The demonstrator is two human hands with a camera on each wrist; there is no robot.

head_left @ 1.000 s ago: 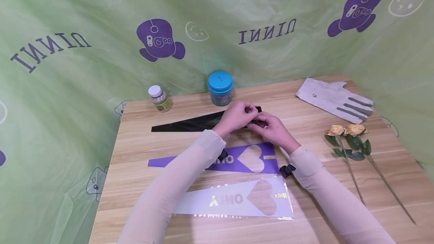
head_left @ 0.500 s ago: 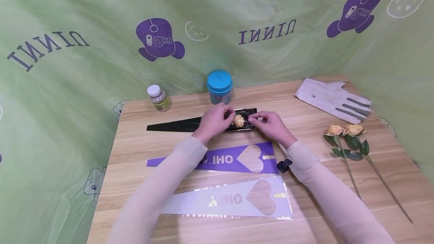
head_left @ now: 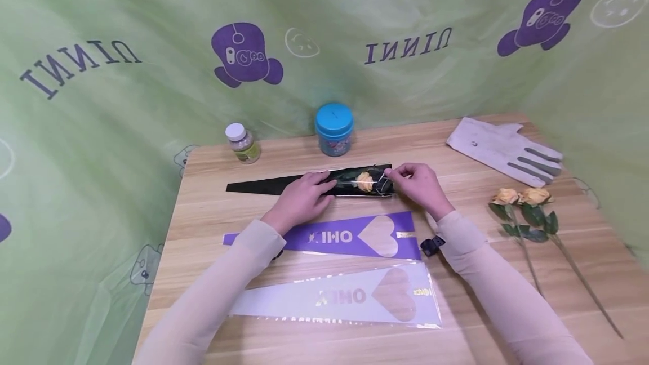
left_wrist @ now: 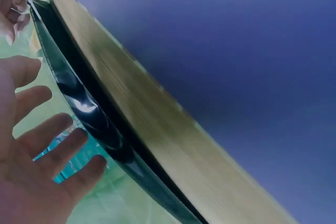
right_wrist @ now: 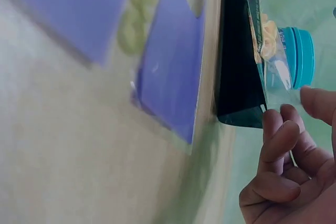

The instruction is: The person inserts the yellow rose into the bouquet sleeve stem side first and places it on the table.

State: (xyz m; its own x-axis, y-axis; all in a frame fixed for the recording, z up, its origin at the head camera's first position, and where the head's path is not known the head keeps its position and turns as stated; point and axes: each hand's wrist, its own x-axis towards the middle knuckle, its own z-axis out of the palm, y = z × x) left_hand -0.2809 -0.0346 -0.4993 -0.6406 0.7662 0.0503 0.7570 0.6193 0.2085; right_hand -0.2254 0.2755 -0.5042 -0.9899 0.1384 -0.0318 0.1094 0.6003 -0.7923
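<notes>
A black flower sleeve (head_left: 263, 186) with a clear front lies across the table. A yellow-orange artificial rose (head_left: 364, 181) shows through its film near the wide right end. My left hand (head_left: 304, 199) rests on the sleeve's middle with its fingers spread; the left wrist view shows the fingers (left_wrist: 58, 150) extended beside the glossy film. At the wide mouth, my right hand (head_left: 418, 185) pinches the clear film's edge between thumb and fingers, also seen close up in the right wrist view. The rose's stem is hidden inside the sleeve.
Nearer me lie a purple sleeve (head_left: 329, 237) and a white sleeve (head_left: 284, 300), both with heart windows. Two more roses (head_left: 534, 196) lie at the right, below a grey-white glove (head_left: 487, 142). A blue-lidded jar (head_left: 334, 131) and a white-capped bottle (head_left: 243, 145) stand behind.
My left hand has moved left from the sleeve's mouth and flattened onto its middle. The rose has come into sight. My right hand stays by the mouth.
</notes>
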